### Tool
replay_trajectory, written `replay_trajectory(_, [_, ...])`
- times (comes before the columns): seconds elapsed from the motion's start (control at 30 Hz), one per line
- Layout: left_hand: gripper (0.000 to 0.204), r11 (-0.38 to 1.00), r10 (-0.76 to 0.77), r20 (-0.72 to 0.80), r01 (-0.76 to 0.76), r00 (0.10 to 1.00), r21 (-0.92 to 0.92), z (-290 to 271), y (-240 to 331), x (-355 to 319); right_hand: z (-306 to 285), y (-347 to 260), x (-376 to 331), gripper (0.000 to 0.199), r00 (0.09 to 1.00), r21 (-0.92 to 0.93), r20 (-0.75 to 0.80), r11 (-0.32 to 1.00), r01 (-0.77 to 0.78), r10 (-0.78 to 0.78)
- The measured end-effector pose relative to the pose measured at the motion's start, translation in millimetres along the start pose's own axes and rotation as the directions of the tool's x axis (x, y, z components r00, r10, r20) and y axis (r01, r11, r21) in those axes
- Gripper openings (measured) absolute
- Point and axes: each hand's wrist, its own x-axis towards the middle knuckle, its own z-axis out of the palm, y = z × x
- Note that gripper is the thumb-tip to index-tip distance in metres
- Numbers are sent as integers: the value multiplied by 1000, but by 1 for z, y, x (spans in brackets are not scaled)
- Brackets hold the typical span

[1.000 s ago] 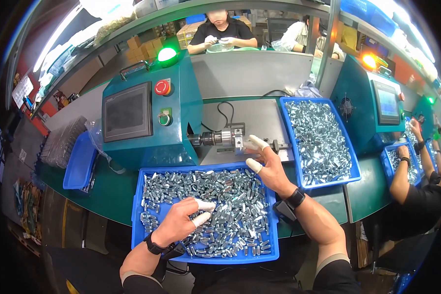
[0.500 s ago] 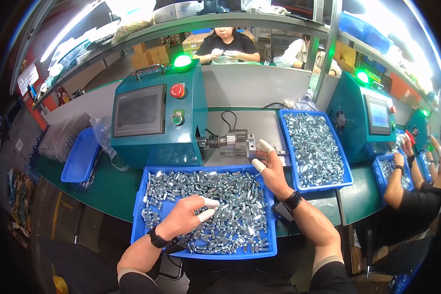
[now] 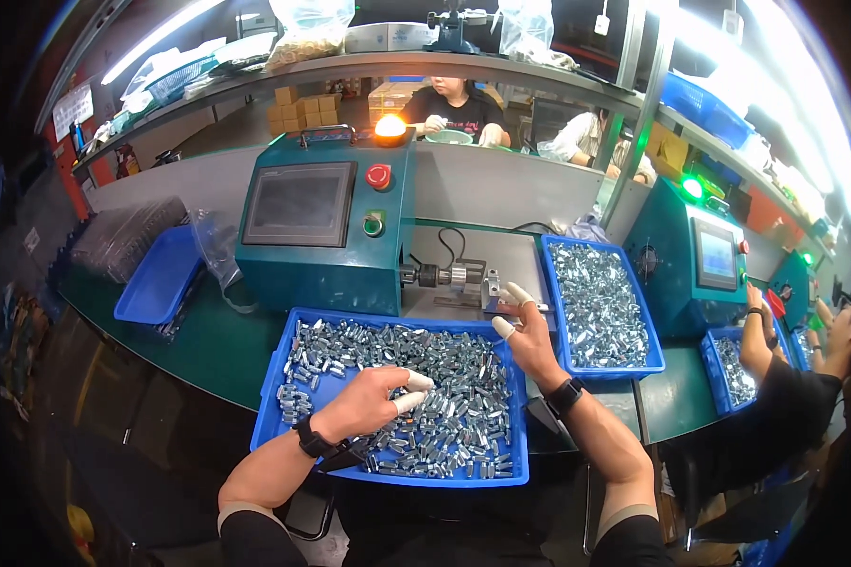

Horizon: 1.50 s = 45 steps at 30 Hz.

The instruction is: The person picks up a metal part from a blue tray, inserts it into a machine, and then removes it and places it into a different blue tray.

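My left hand [image 3: 367,401], with white covers on thumb and forefinger, is curled low over a blue tray [image 3: 267,397] of small metal fittings [image 3: 444,416]. Its fingertips come close together among the fittings; whatever lies between them is too small to make out. At the right end of a clamping fixture [image 3: 492,287], my right hand [image 3: 531,338] has thumb and forefinger spread, both covered in white. Whether it touches the fixture I cannot tell. The fixture lines up with the spindle [image 3: 429,275] of a teal machine [image 3: 326,274], whose top lamp [image 3: 390,127] glows orange.
A second blue tray [image 3: 659,364] of fittings stands right of the fixture. At the left lie an empty blue tray [image 3: 151,283] and clear plastic packaging [image 3: 128,236]. Another teal machine [image 3: 671,274] and a co-worker's arm [image 3: 755,345] are at the right. A shelf [image 3: 501,68] crosses above.
The machine's lamp has turned from green to orange. The view has shifted slightly. My hands keep nearly the same places, while the person across has moved their hands apart.
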Motion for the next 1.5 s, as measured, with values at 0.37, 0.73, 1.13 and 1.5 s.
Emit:
replay_trajectory(0.37, [23,999,22,11,-22,1000,-27,5,-2,-3,-9,4,30,70,997,-171,-71,985,-37,25])
replay_trajectory(0.73, [22,1000,-12,38,13,999,-23,-5,10,3,-15,-20,67,62,994,-474,-111,879,-50,-3])
replay_trajectory(1.13, [25,992,-108,78,113,991,-63,0,10,2,9,-39,97,51,1000,-870,-4,493,-5,3])
replay_trajectory(1.5, [24,993,-109,61,111,992,-41,0,4,-1,-73,-33,84,42,986,-909,-126,410,-70,-113])
